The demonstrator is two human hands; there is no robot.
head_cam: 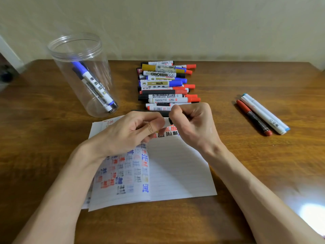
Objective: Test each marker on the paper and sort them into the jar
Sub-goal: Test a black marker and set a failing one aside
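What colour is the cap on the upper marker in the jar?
Blue; the cap shows in the head view.

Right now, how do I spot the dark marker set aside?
On the wooden table, right of the marker pile, two pens lie side by side. The dark marker is the left one: slim, red-ended, beside the thicker white marker with blue tips.

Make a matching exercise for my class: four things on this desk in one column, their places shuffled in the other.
1 jar
2 marker pile
3 red and white pair
4 held marker

A right side of the table
B between left hand and right hand, above the paper
C back left
D back centre

Pairs: 1-C, 2-D, 3-A, 4-B
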